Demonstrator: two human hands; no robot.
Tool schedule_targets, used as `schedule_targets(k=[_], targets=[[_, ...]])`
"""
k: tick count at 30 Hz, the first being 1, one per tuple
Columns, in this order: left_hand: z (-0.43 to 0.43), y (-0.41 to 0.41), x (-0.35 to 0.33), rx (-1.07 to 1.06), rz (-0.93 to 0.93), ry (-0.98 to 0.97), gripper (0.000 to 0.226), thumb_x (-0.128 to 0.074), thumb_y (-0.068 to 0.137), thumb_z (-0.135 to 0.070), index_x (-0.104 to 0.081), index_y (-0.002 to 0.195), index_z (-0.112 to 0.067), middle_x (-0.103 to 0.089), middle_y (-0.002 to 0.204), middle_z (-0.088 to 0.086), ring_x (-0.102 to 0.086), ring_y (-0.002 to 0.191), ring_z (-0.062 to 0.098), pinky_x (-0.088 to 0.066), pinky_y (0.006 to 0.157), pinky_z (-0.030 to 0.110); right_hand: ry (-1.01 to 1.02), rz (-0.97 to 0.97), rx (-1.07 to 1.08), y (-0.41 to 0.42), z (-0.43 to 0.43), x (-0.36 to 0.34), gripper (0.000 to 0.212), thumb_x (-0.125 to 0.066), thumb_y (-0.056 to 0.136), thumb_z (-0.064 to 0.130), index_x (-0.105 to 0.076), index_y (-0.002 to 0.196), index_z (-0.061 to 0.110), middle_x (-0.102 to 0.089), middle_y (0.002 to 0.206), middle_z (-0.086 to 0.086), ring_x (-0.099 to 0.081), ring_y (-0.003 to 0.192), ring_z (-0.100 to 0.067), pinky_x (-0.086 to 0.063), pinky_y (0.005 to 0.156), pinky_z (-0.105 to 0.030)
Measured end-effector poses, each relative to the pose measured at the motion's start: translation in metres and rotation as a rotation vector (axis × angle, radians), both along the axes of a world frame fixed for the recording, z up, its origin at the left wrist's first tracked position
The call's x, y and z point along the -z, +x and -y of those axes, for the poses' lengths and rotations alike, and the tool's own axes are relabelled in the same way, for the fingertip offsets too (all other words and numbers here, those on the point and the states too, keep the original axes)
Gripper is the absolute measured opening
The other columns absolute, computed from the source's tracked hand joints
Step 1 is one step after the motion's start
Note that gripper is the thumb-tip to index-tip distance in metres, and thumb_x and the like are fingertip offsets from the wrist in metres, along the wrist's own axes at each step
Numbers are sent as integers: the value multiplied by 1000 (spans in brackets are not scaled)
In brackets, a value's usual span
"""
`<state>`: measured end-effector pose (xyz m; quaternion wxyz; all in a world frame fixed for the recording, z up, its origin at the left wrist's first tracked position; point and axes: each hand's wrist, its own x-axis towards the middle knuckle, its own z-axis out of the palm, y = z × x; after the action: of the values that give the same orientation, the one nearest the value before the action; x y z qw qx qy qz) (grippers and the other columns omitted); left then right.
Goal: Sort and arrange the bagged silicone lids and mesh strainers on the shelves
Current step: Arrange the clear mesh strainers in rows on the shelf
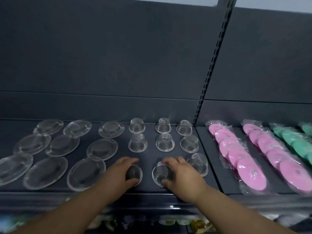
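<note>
Shelf (148, 157) looks mostly gridded, pink lid bags (236, 152) off to the right. Front row: left grip (118, 174) is curled round one small strainer (134, 173), right grip (184, 176) round another strainer (162, 173) (both wrapped snug). I'd line each up with the column behind it.

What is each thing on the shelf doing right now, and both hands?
Left hand: grips the left front strainer.
Right hand: grips the middle front strainer.
Other dome strainers: upside down, in rows.
Wide flat strainers: lying flat, unbagged.
Pink lids: bagged, overlapping.
Green lids: bagged, overlapping.
</note>
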<state>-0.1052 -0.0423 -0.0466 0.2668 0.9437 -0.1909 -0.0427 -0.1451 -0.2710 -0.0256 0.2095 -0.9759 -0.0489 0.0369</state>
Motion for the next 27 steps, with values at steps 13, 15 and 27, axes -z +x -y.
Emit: schedule_targets(k=[13,15,27], targets=[[8,7,-1,-35,-14,5,69,-69,80,-33,-35,140,-31,-37,140,-13,-41,124,3,-28,95,11,-64,305,322,15,69,0,51,-78,70,36,-62,116,23,-56,124,-2,-52,115,-26,-40,101,-37],[7,8,-2,-32,-27,-2,69,-70,79,-34,-36,139,-31,-38,139,-13,-43,122,3,-30,96,13,-67,304,280,12,63,-1,52,-78,70,33,-61,117,22,-56,125,-1,-52,115,-25,-40,101,-36],[11,18,1,-17,-4,-23,69,-72,76,-33,-40,138,-28,-43,136,-10,-44,120,3,-27,96,10,73,382,219,-5,58,-3,35,-75,76,25,-63,109,23,-56,114,8,-59,99,-16,-48,84,-26]])
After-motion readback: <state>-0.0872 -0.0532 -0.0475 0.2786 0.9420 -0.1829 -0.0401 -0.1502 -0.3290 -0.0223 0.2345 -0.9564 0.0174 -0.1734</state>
